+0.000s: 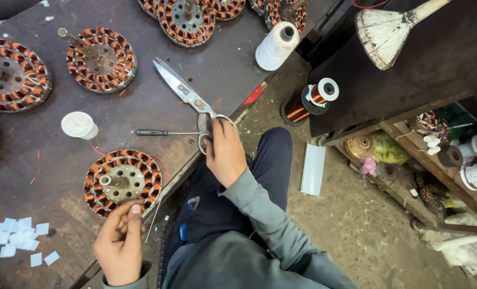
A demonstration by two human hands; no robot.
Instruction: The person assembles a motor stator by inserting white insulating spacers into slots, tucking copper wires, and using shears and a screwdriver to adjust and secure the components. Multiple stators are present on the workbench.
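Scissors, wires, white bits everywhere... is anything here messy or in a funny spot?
Small white paper squares lie scattered loosely at the workbench's near left corner, a few apart from the pile. A copper wire spool sits on the dirty floor instead of the bench.

— What does the person wear?
— A grey-green top with long sleeves, and dark blue trousers.
— Anything on the trousers?
— A small patch, and a bit of blue.

Stator on worktop near front edge; screwdriver behind it; scissors right of screwdriver; thread cup left.
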